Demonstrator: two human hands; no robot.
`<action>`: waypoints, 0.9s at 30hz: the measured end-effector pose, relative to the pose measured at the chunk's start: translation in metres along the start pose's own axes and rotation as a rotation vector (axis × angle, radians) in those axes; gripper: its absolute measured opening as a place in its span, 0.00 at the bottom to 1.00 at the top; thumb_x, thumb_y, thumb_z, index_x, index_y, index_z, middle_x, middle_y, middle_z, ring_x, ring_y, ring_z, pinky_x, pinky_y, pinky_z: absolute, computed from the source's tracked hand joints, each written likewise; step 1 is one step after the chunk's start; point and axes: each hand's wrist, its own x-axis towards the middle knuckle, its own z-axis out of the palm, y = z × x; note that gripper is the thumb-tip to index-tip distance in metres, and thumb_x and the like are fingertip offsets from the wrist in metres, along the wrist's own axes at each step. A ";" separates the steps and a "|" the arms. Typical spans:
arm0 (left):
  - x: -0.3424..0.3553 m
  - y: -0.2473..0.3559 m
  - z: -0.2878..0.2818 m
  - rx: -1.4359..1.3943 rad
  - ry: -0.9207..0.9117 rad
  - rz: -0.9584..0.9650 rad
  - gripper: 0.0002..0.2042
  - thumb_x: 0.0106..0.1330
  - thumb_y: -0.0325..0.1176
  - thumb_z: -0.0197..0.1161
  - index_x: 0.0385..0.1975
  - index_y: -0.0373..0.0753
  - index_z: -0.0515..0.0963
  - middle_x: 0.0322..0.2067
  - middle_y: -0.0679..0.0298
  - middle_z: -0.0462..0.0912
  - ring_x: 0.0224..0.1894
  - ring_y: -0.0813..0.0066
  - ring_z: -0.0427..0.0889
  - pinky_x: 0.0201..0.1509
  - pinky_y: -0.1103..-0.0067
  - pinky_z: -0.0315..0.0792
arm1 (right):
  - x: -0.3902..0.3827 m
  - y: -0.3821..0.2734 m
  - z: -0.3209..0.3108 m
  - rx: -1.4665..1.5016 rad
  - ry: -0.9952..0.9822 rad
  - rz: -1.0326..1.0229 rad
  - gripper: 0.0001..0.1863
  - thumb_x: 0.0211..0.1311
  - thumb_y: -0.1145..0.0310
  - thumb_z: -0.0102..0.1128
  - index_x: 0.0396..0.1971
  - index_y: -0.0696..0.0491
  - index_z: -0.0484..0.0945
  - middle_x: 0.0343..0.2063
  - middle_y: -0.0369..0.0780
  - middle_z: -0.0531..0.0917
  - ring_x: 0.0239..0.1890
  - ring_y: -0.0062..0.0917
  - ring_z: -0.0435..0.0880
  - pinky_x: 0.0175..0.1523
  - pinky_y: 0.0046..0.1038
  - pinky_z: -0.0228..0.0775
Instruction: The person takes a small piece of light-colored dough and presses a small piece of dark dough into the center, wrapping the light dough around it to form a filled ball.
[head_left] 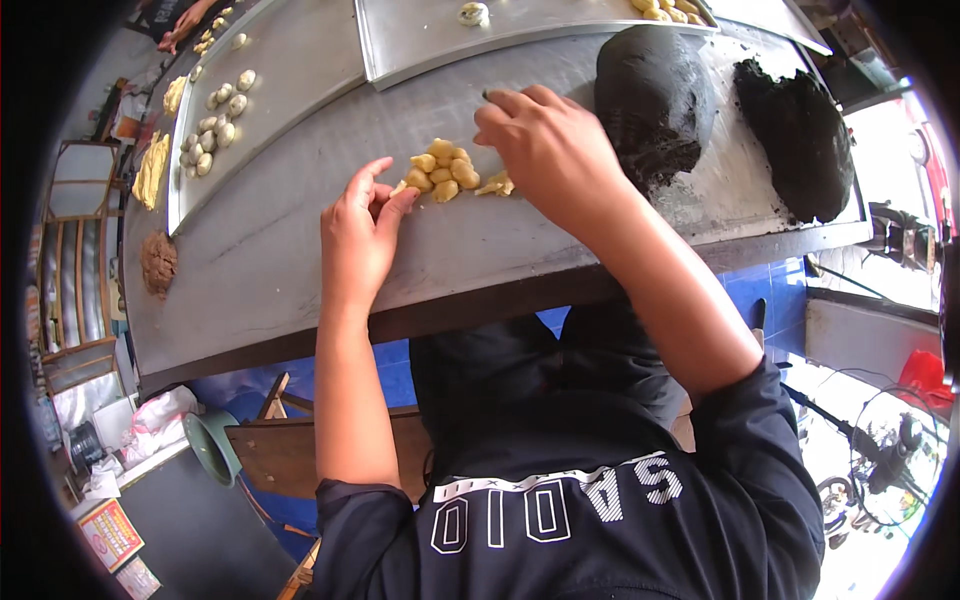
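Note:
A small heap of yellow dough balls (446,172) lies on the grey metal table (270,275) in front of me. At the heap's left edge, my left hand (362,225) has its thumb and fingers closed around a little piece of yellow dough (399,187). My right hand (548,140) hovers right of the heap with curled fingers, and a dark bit shows at one fingertip; what lies inside the fingers is hidden. Below it rests a flattened yellow scrap (496,184). Close by on the right sits a large, smooth mound of black dough (652,100).
A metal tray (300,60) at far left carries several marbled balls (207,140); a second tray (425,45) adjoins it. Another black dough mass (797,140) lies far right. Yellow dough strips (152,172) and a brown lump (158,264) line the left edge. Another person's hand (185,25) shows top left.

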 end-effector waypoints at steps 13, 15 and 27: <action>-0.016 -0.040 -0.030 -0.018 0.057 0.155 0.11 0.74 0.26 0.77 0.53 0.36 0.92 0.48 0.58 0.93 0.42 0.68 0.93 0.49 0.73 0.86 | -0.124 0.040 -0.061 0.150 0.007 0.227 0.17 0.64 0.64 0.82 0.52 0.49 0.94 0.51 0.39 0.88 0.55 0.40 0.87 0.62 0.40 0.84; -0.028 -0.038 -0.018 0.025 0.056 0.198 0.12 0.75 0.26 0.78 0.55 0.36 0.92 0.51 0.57 0.93 0.46 0.70 0.92 0.51 0.74 0.85 | -0.135 0.039 -0.057 0.169 0.014 0.213 0.19 0.64 0.63 0.82 0.54 0.50 0.94 0.53 0.41 0.87 0.56 0.41 0.87 0.62 0.42 0.85; -0.062 0.015 0.035 -0.047 0.051 0.435 0.06 0.71 0.21 0.80 0.45 0.32 0.92 0.49 0.55 0.95 0.46 0.65 0.95 0.57 0.72 0.88 | -0.136 0.046 -0.042 0.120 0.214 0.161 0.11 0.67 0.70 0.75 0.48 0.54 0.89 0.54 0.42 0.88 0.57 0.41 0.88 0.58 0.40 0.86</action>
